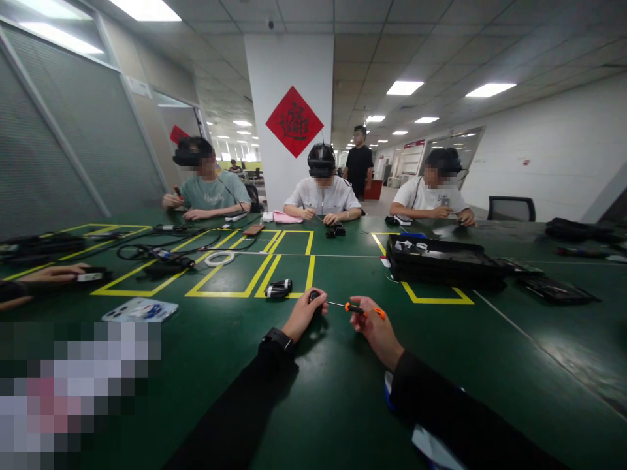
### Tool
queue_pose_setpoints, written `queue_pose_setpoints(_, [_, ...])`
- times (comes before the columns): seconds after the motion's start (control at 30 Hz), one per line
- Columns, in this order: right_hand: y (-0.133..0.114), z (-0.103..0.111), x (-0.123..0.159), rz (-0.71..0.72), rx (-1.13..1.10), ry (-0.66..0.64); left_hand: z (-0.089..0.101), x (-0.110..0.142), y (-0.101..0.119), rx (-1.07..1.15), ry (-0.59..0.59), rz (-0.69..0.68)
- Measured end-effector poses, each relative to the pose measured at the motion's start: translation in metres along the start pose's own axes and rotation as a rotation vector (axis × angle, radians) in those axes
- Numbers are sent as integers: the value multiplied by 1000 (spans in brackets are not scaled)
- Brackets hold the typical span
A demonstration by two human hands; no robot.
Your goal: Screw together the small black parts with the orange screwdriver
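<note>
My left hand (pixel 306 313) is closed around a small black object (pixel 314 297) held down on the green table (pixel 343 391). My right hand (pixel 375 326) pinches an orange-handled screwdriver (pixel 360 308) whose thin shaft points left at the black object. Both arms wear black sleeves, and a dark watch sits on my left wrist. A black-and-white device (pixel 279 288) lies just beyond my left hand, on the yellow tape line.
An open black tool case (pixel 441 261) stands at the right. Cables (pixel 166 251), a white tape ring (pixel 219 258) and a printed card (pixel 140 309) lie left. Three seated people with headsets work across the table; another person's hand (pixel 46 275) rests at the far left.
</note>
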State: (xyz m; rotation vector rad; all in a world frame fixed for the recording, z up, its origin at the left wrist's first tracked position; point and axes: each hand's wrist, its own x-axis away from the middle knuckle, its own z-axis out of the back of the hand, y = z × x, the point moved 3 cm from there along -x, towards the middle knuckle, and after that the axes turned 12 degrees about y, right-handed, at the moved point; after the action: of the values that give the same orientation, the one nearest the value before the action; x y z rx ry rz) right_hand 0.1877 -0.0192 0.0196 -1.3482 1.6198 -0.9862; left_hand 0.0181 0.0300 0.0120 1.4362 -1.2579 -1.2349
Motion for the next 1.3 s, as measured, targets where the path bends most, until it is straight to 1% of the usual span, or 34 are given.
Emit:
queue_pose_setpoints(0.13, [5, 4, -3, -11, -30, -5, 0, 0, 0, 13, -6, 2])
queue_pose_setpoints(0.27, [2, 5, -2, 7, -22, -6, 2, -2, -3, 51, 14, 17])
queue_pose_setpoints(0.47, [1, 2, -1, -104, 5, -33, 6, -5, -7, 117, 58, 23])
queue_pose_setpoints(0.57, [3, 3, -2, -89, -1, -40, 6, -6, -6, 133, 63, 34])
queue_pose_setpoints(0.73, [7, 8, -6, -81, -3, 5, 5, -6, -6, 180, 48, 50])
queue_pose_setpoints(0.9, [6, 8, -5, -85, -4, 13, 6, -7, -9, 194, 65, 70])
queue_pose_setpoints(1.2, [5, 6, -5, -82, 7, 22, 4, -4, -4, 165, 69, 64])
queue_pose_setpoints(1.3, [3, 6, -4, -58, 33, 21, 4, -4, -3, 131, 79, 58])
